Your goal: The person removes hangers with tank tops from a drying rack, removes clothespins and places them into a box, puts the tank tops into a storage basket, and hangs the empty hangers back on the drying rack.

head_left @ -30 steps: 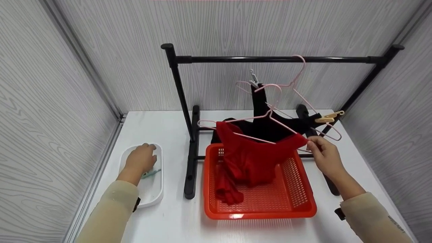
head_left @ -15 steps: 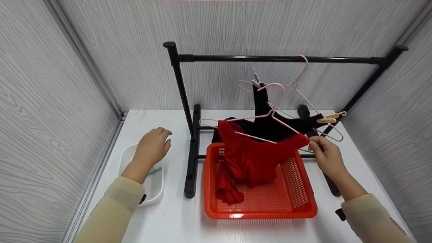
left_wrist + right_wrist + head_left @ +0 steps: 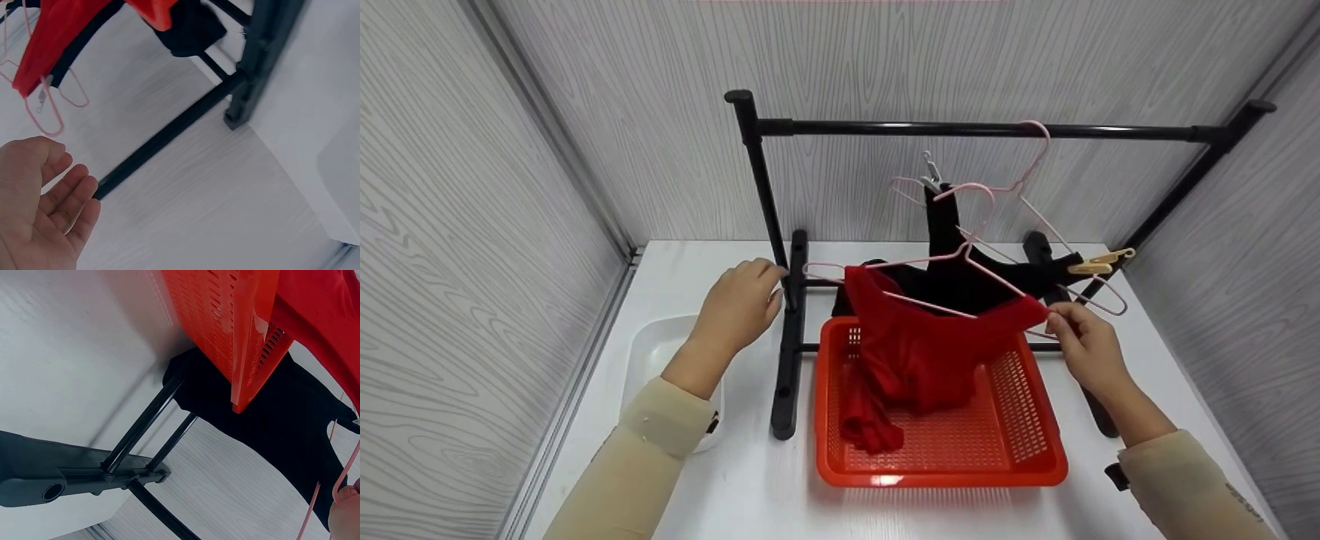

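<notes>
My right hand [image 3: 1086, 341] pinches the right end of a pink hanger [image 3: 966, 251], at the corner of the red garment [image 3: 934, 352] on it. In the right wrist view, the hanger [image 3: 341, 486] bends beside my fingers. The garment droops into the orange-red basket [image 3: 945, 478]. My left hand [image 3: 739, 307] is raised in front of the rack's left post, left of the hanger's free end. The left wrist view shows its fingers [image 3: 70, 194] loosely bent, thumb apart, nothing seen between them. Behind hangs a black garment [image 3: 949, 281], clipped by a grey clothespin [image 3: 932, 178] and yellow clothespins [image 3: 1099, 264].
A black rack [image 3: 885, 128] spans the back of the white table; another pink hanger [image 3: 1024, 187] hooks over its bar, bearing the black garment. At left, a white tray [image 3: 649, 337] lies partly under my left forearm. Wood-grain panels [image 3: 840, 60] enclose the back and sides.
My left hand has come up out of the white tray and moved right and farther back, toward the hanger's left end. My right hand, the hanger and the red garment have barely moved.
</notes>
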`<state>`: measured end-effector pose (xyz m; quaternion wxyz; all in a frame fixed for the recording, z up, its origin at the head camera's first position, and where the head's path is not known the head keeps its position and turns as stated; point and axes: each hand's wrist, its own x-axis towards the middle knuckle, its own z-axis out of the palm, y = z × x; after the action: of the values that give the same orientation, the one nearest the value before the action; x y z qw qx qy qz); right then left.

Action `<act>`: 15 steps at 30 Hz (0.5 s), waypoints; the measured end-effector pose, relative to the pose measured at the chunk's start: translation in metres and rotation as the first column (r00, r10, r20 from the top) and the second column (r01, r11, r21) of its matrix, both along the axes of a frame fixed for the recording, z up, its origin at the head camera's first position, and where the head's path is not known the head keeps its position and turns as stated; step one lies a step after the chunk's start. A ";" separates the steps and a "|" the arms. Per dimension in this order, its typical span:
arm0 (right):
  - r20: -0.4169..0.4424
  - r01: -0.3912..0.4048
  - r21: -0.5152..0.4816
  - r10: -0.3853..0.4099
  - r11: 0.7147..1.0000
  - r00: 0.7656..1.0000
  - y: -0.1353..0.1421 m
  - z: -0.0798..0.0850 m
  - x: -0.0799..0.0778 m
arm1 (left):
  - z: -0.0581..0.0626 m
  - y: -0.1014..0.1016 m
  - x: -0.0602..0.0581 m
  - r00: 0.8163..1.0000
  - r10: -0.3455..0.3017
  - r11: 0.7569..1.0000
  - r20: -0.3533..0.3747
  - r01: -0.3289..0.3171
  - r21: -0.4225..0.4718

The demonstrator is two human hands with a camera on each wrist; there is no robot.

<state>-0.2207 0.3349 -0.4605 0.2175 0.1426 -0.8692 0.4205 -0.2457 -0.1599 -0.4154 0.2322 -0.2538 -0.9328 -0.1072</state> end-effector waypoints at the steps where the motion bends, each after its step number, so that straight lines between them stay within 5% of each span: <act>1: 0.000 -0.002 -0.004 0.002 1.000 1.000 0.000 0.000 0.000 | 0.003 0.004 -0.001 1.000 -0.007 1.000 -0.006 0.007 0.006; 7: -0.011 0.000 -0.021 0.000 1.000 1.000 -0.003 0.001 -0.001 | 0.017 0.023 -0.005 0.998 -0.053 0.997 -0.042 0.055 0.046; 15: -0.017 0.007 -0.029 -0.008 1.000 1.000 -0.016 0.016 0.008 | 0.019 0.037 -0.007 0.997 -0.068 0.996 -0.026 0.069 0.052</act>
<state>-0.2123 0.3189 -0.4445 0.2286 0.1398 -0.8617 0.4310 -0.2528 -0.1224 -0.3965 0.2462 -0.2807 -0.9176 -0.1365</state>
